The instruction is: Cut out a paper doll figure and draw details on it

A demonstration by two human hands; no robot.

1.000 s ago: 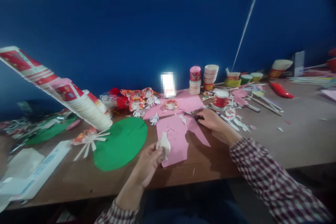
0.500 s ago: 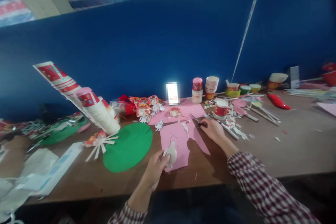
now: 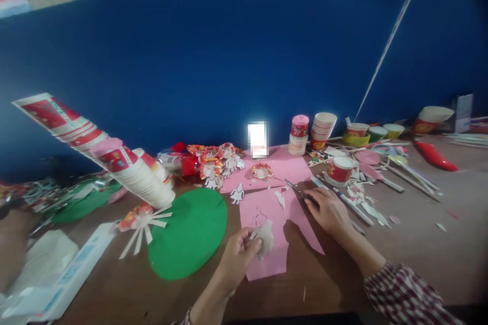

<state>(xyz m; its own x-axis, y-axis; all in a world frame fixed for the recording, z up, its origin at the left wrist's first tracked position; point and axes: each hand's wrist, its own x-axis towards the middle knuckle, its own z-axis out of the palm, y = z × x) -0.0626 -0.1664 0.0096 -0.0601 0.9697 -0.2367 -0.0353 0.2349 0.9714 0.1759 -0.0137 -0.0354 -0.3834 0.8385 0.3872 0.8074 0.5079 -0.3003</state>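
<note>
At far left I saw another person's hand (image 3: pixel 17 238), blurred, near a leaning stack of paper cups (image 3: pixel 148 180). A knock there could have sent the stack sliding over the green disc (image 3: pixel 186 233). My left hand (image 3: pixel 238 256) pinched a pale paper cut-out (image 3: pixel 265 238) between thumb and fingers, over the near pink sheet (image 3: pixel 280 261); too hard a squeeze could have creased its thin edges. The scissors (image 3: pixel 297 191) lay with blades over pink paper, so a careless sweep might have snagged or nicked it. My right hand (image 3: pixel 331 213) had its fingers bent over the handles; I couldn't tell whether they gripped.

As for containers, the leaning cups sat nested in each other. Right of centre on the desk (image 3: pixel 404 269) stood 2 short stacks: the pink-topped stack (image 3: pixel 299 134) and a nested, open-mouthed stack (image 3: pixel 323 129). In front was a red cup (image 3: pixel 340 170), its contents unclear. Farther right, a yellow bowl (image 3: pixel 356 138) held a smaller cup (image 3: pixel 357 128), beside a green tub (image 3: pixel 377 134).
</note>
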